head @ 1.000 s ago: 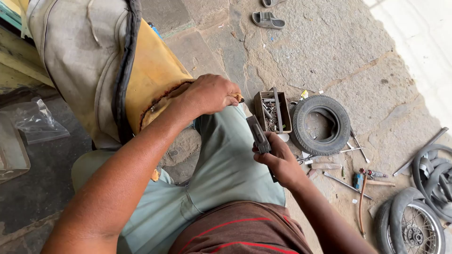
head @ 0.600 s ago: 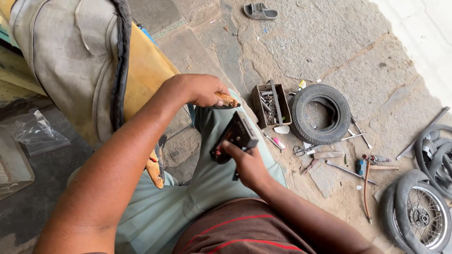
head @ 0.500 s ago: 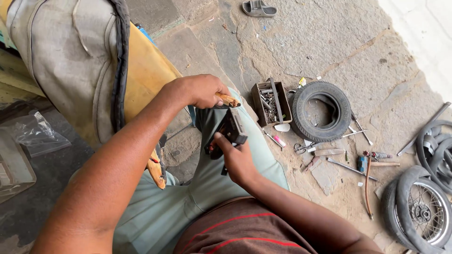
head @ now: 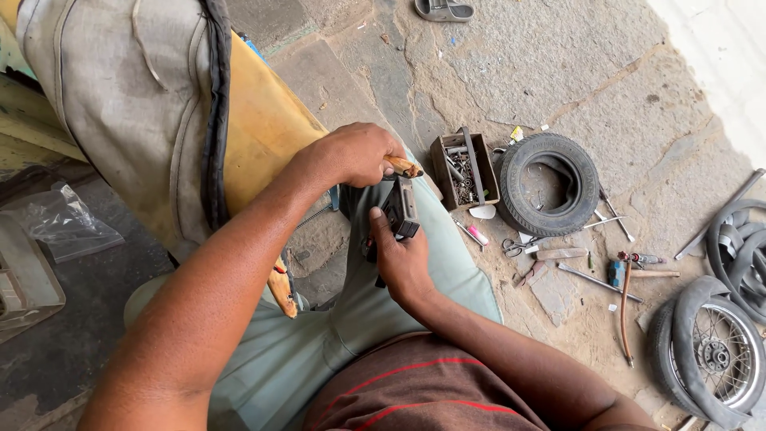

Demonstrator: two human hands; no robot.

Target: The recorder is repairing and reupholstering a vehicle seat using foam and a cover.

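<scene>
A large vehicle seat with a grey cover [head: 120, 104] and yellow foam underside [head: 263, 128] leans against my lap. My left hand [head: 355, 153] is closed over the seat's edge, and a tan-orange tip sticks out of the fist. Just below it, my right hand [head: 401, 263] grips a black hand tool [head: 400, 209] that looks like a stapler. The tool's top end points up at the left fist and nearly touches it. Both hands rest over my knee in pale green trousers [head: 447, 255].
On the stone floor to the right lie a small tyre [head: 550, 183], a wooden box of small tools [head: 467, 168], scissors [head: 515, 246], loose rods and screwdrivers, and spoked wheels [head: 710, 351]. A sandal [head: 443, 9] lies at the top. A plastic bag [head: 64, 223] is on the left.
My right hand has carried the black tool leftward across my knee, up to the left fist. The left hand has kept its hold on the seat's edge.
</scene>
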